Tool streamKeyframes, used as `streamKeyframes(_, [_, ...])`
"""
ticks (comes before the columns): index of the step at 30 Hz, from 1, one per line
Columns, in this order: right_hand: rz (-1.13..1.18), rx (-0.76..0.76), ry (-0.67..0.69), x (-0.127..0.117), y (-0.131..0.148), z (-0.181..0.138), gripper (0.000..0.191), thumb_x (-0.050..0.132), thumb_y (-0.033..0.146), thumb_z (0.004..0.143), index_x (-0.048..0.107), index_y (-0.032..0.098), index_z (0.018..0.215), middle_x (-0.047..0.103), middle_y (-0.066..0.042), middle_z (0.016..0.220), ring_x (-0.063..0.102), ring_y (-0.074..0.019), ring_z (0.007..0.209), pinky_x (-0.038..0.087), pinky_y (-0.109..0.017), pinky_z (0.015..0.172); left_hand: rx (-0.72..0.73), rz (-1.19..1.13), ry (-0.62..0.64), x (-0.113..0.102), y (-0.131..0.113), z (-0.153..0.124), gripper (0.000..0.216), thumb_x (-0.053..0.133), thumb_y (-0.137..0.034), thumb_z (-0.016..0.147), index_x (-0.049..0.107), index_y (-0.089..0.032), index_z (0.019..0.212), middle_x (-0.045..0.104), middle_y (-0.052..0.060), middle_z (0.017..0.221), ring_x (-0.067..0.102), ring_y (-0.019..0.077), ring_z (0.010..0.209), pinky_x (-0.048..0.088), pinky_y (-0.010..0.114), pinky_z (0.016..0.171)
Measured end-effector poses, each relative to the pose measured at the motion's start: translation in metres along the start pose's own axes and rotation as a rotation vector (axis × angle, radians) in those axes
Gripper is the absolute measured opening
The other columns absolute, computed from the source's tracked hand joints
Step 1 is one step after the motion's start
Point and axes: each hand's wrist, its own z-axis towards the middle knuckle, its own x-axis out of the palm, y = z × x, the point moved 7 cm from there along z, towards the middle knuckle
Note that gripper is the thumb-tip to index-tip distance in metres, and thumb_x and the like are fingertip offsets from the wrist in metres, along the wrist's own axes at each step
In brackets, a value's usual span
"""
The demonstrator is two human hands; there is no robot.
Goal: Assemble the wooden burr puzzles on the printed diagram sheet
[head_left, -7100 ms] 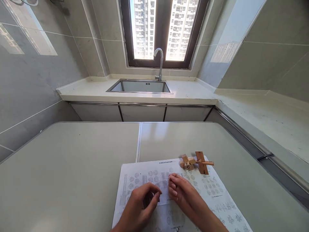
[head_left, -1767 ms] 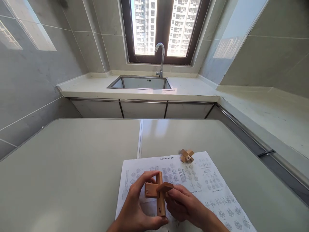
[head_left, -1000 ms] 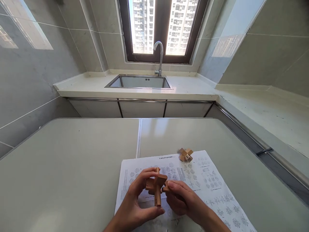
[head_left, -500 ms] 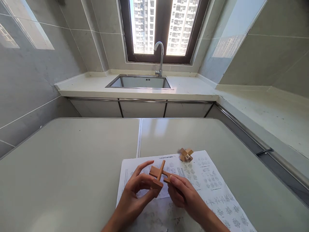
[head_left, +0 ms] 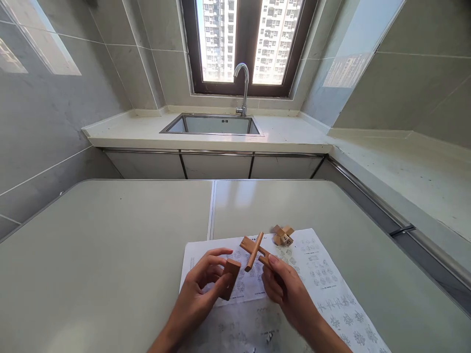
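My left hand [head_left: 198, 291] pinches a flat wooden block [head_left: 231, 279] between thumb and fingers. In my right hand [head_left: 289, 291] is the end of a notched wooden puzzle piece [head_left: 248, 243], its other end pointing up and left. A thin wooden stick [head_left: 254, 251] lies crosswise on that piece. A small gap separates the block from the stick and notched piece. Both hands are above a printed sheet [head_left: 324, 264] with small line drawings. Beyond my right hand sits an assembled wooden burr puzzle [head_left: 283, 236] with numbers on it, at the sheet's top edge.
The pale table [head_left: 110, 255] has a seam [head_left: 212, 211] running away from me. Behind it is a white counter [head_left: 290, 130] with a sink [head_left: 213, 125] and a tap [head_left: 244, 88] below a window. Another counter [head_left: 415, 166] runs along the right.
The block in my left hand has come away from the notched piece and stick. My right hand has moved slightly right and up with those two, while my left hand has shifted left.
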Motion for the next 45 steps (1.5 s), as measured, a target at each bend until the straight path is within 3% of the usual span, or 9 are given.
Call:
streamKeyframes(2, [0.004, 0.003, -0.016, -0.001, 0.001, 0.0, 0.053, 0.069, 0.062, 0.093, 0.049, 0.022, 0.066, 0.03, 0.009, 0.05, 0.02, -0.0086, 0.047, 0.018, -0.024, 0.044, -0.012, 0.151, -0.08, -0.01, -0.002, 0.002, 0.031, 0.066, -0.053, 0.099, 0.071, -0.023, 0.105, 0.075, 0.007, 0.111, 0.071, 0.018, 0.079, 0.061, 0.027, 0.065])
streamKeyframes(4, [-0.005, 0.005, -0.018, 0.0, 0.001, 0.0, 0.054, 0.07, 0.063, 0.092, 0.048, 0.022, 0.065, 0.03, 0.009, 0.05, 0.019, -0.0086, 0.047, 0.017, -0.025, 0.044, 0.014, 0.328, -0.136, -0.018, -0.007, 0.003, 0.032, 0.065, -0.055, 0.099, 0.072, -0.025, 0.105, 0.076, 0.005, 0.098, 0.071, 0.0203, 0.083, 0.06, 0.028, 0.068])
streamKeyframes(8, [-0.03, 0.015, -0.001, 0.002, 0.0, -0.001, 0.056, 0.069, 0.065, 0.092, 0.047, 0.022, 0.064, 0.03, 0.009, 0.049, 0.02, -0.0086, 0.047, 0.018, -0.025, 0.044, 0.088, 0.558, -0.202, -0.03, -0.008, 0.004, 0.034, 0.057, -0.056, 0.102, 0.072, -0.027, 0.113, 0.078, 0.004, 0.1, 0.072, 0.0206, 0.083, 0.059, 0.028, 0.07])
streamKeyframes(13, [-0.042, 0.019, 0.018, 0.002, 0.0, -0.002, 0.055, 0.068, 0.062, 0.095, 0.046, 0.022, 0.065, 0.03, 0.009, 0.05, 0.02, -0.0087, 0.048, 0.019, -0.026, 0.046, 0.038, 0.718, -0.266, -0.043, 0.004, 0.005, 0.04, 0.048, -0.056, 0.106, 0.066, -0.027, 0.128, 0.078, 0.004, 0.101, 0.073, 0.0206, 0.078, 0.059, 0.031, 0.072])
streamKeyframes(18, [-0.048, 0.013, 0.028, 0.004, 0.001, -0.002, 0.054, 0.068, 0.061, 0.095, 0.046, 0.022, 0.066, 0.03, 0.009, 0.05, 0.02, -0.0087, 0.048, 0.019, -0.025, 0.046, 0.09, 0.841, -0.259, -0.043, 0.0, 0.006, 0.038, 0.046, -0.053, 0.108, 0.069, -0.027, 0.123, 0.078, 0.005, 0.104, 0.074, 0.0238, 0.086, 0.058, 0.034, 0.076])
streamKeyframes(25, [-0.07, -0.01, 0.053, 0.007, 0.003, -0.003, 0.055, 0.067, 0.063, 0.095, 0.045, 0.022, 0.065, 0.03, 0.01, 0.049, 0.02, -0.0084, 0.047, 0.019, -0.026, 0.045, 0.142, 0.884, -0.258, -0.042, -0.005, 0.008, 0.039, 0.049, -0.056, 0.106, 0.073, -0.026, 0.109, 0.078, 0.005, 0.1, 0.072, 0.0248, 0.086, 0.057, 0.039, 0.085])
streamKeyframes(33, [-0.075, -0.01, 0.07, 0.007, 0.001, -0.003, 0.054, 0.066, 0.062, 0.096, 0.045, 0.023, 0.066, 0.03, 0.01, 0.051, 0.021, -0.0087, 0.048, 0.02, -0.026, 0.046, 0.197, 0.913, -0.29, -0.046, -0.004, 0.009, 0.035, 0.052, -0.054, 0.105, 0.073, -0.027, 0.108, 0.076, 0.005, 0.105, 0.069, 0.0277, 0.096, 0.056, 0.041, 0.087])
streamKeyframes(41, [-0.08, -0.013, 0.098, 0.008, 0.0, -0.005, 0.053, 0.065, 0.061, 0.098, 0.046, 0.022, 0.067, 0.031, 0.01, 0.051, 0.021, -0.009, 0.048, 0.021, -0.026, 0.047, 0.193, 0.96, -0.349, -0.053, 0.004, 0.009, 0.038, 0.051, -0.054, 0.104, 0.073, -0.024, 0.113, 0.069, 0.011, 0.117, 0.064, 0.0329, 0.11, 0.055, 0.051, 0.094])
streamKeyframes(45, [-0.086, -0.013, 0.118, 0.01, 0.002, -0.006, 0.054, 0.066, 0.061, 0.097, 0.045, 0.023, 0.065, 0.031, 0.01, 0.05, 0.022, -0.0088, 0.047, 0.021, -0.026, 0.046, 0.211, 0.804, -0.362, -0.048, -0.005, 0.006, 0.038, 0.058, -0.053, 0.102, 0.068, -0.026, 0.125, 0.063, 0.011, 0.133, 0.061, 0.0328, 0.122, 0.059, 0.048, 0.096])
